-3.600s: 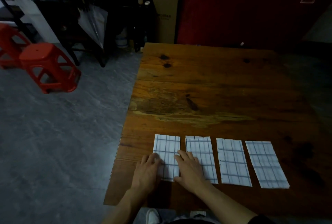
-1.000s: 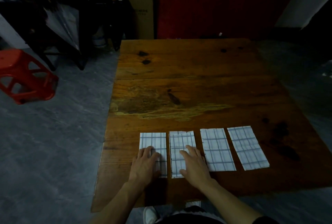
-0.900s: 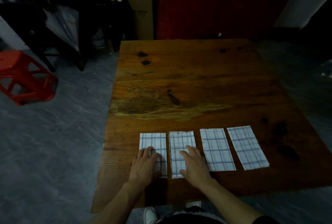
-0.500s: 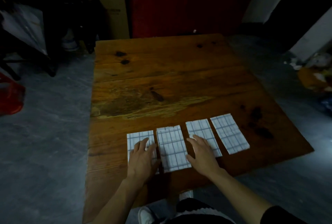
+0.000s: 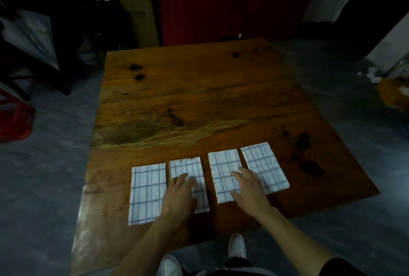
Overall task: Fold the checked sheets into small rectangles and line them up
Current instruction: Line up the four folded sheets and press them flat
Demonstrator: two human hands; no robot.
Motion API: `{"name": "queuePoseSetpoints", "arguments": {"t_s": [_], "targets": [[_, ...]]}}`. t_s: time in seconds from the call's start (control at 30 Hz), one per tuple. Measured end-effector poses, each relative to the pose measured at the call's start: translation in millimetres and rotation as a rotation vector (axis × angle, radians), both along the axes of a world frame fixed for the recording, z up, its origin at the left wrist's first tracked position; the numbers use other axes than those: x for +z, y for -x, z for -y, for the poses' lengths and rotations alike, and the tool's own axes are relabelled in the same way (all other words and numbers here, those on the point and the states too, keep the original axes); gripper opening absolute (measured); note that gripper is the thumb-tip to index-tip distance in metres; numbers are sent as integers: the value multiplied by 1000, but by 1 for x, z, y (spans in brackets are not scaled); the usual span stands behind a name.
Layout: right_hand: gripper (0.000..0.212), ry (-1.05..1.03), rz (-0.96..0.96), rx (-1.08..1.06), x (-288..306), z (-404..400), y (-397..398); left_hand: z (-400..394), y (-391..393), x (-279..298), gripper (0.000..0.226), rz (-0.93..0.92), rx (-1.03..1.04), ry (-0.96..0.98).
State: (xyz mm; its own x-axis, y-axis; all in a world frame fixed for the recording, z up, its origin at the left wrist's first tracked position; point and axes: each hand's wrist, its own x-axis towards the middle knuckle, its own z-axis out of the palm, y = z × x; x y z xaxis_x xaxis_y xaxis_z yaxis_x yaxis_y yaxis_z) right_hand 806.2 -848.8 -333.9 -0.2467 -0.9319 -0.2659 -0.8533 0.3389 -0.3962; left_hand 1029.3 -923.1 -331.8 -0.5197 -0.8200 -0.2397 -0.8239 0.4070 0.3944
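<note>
Four folded checked sheets lie in a row near the front edge of the wooden table [image 5: 188,89]. From the left they are the first sheet [image 5: 147,193], the second sheet [image 5: 190,171], the third sheet [image 5: 223,174] and the fourth sheet [image 5: 263,165]. My left hand [image 5: 180,196] rests flat on the second sheet with its fingers straight. My right hand [image 5: 249,187] lies flat across the near part of the third sheet and the gap to the fourth, fingers spread.
A red plastic stool [image 5: 13,118] stands on the grey floor at the left. A tall cardboard box [image 5: 135,7] and a red wall panel [image 5: 225,1] stand behind the table. Clutter lies on the floor at the far right [image 5: 396,85]. My shoes [image 5: 236,247] show below the table edge.
Both hands have shifted rightward along the row: the left from the first sheet to the second, the right from the second to the third. The camera view has swung right.
</note>
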Motion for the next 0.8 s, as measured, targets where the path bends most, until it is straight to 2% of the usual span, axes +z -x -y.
{"name": "queuePoseSetpoints", "arguments": {"t_s": [0.17, 0.3, 0.8], "targets": [[63, -1, 63, 104, -9, 10, 14, -4, 21, -5, 65, 104, 80, -33], [66, -24, 34, 207, -17, 10, 17, -3, 27, -7, 66, 144, 90, -43], [70, -27, 43, 178, -20, 9, 8, 1, 26, -13, 67, 164, 65, -42]]}}
